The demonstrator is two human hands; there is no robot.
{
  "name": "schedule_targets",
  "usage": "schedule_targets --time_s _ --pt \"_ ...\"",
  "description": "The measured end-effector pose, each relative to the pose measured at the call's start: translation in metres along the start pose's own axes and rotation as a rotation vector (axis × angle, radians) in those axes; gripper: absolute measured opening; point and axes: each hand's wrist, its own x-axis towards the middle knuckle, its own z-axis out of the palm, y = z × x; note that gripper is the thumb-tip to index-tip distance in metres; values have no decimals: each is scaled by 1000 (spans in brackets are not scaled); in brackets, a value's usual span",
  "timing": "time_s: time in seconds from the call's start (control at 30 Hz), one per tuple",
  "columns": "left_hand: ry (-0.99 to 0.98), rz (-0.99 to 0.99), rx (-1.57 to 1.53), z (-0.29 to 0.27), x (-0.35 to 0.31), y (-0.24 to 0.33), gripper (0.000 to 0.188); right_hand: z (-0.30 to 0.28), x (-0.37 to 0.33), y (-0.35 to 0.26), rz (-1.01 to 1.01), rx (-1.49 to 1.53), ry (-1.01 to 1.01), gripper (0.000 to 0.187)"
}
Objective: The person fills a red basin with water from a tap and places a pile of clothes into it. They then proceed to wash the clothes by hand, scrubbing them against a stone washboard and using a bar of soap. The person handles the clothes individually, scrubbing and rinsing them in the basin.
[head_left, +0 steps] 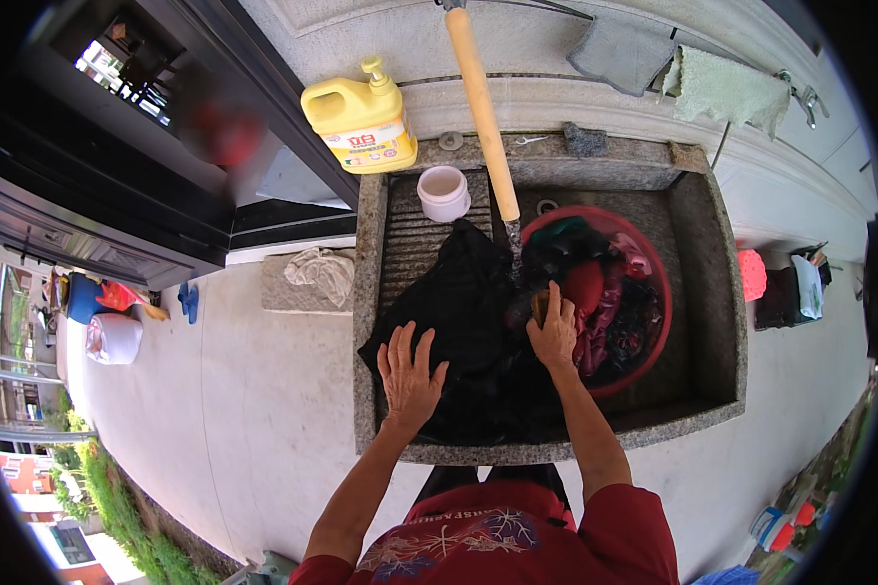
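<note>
A wet black garment [463, 302] is spread over the ribbed washboard side of the stone sink [365, 292]. My left hand [410, 385] lies open on its left part, fingers apart. My right hand [556, 336] is closed on a small brown scrub brush [539, 308] near the garment's right side; the bristles are hidden. Water runs from the end of the tan tube on the tap [483, 107], falling between the garment and a red basin [665, 302]. Dark, red and maroon wet clothes [585, 288] fill that basin.
Behind the washboard stand an open white tub [445, 193] and a yellow pump jug [361, 125]. A dark sponge [584, 140] sits on the rear ledge. Cloths [732, 90] hang on the wall. A pale rag [320, 275] lies on a slab left of the sink.
</note>
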Motion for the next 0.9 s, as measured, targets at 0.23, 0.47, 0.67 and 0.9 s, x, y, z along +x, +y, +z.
schedule_targets --time_s 0.23,0.47,0.67,0.9 --pt "-269 161 173 32 -7 6 28 36 16 62 -190 139 -22 53" --pt "-273 101 102 -3 -51 16 12 5 -31 -52 -780 93 -40 60" --pt "-311 128 45 2 -52 9 9 42 59 -57 -676 -94 206 52" --pt "-239 100 -18 7 -49 8 12 51 57 -54 -561 -43 119 48"
